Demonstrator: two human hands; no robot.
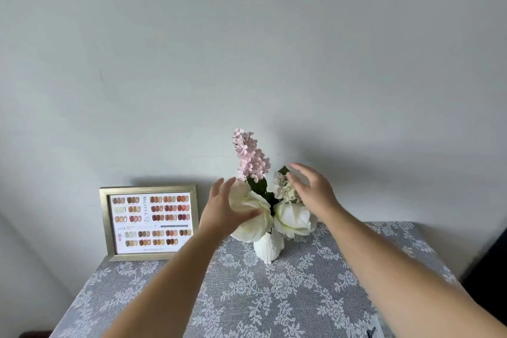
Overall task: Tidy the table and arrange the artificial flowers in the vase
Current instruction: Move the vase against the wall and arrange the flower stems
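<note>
A small white vase (268,248) stands near the back of the table against the wall. It holds two large white roses (292,217), a tall pink blossom spray (251,155) and a pale hydrangea cluster (284,186). My left hand (223,207) is spread against the left white rose (253,223), thumb resting on its petals. My right hand (312,186) hovers with fingers apart just right of the hydrangea cluster, grasping nothing. Dark green leaves (259,186) show between the blooms.
A gold-framed nail colour chart (150,222) leans on the wall at the left back of the table. A grey lace-patterned cloth (274,296) covers the table. A white item with a dark mark (377,329) peeks in at the lower right edge.
</note>
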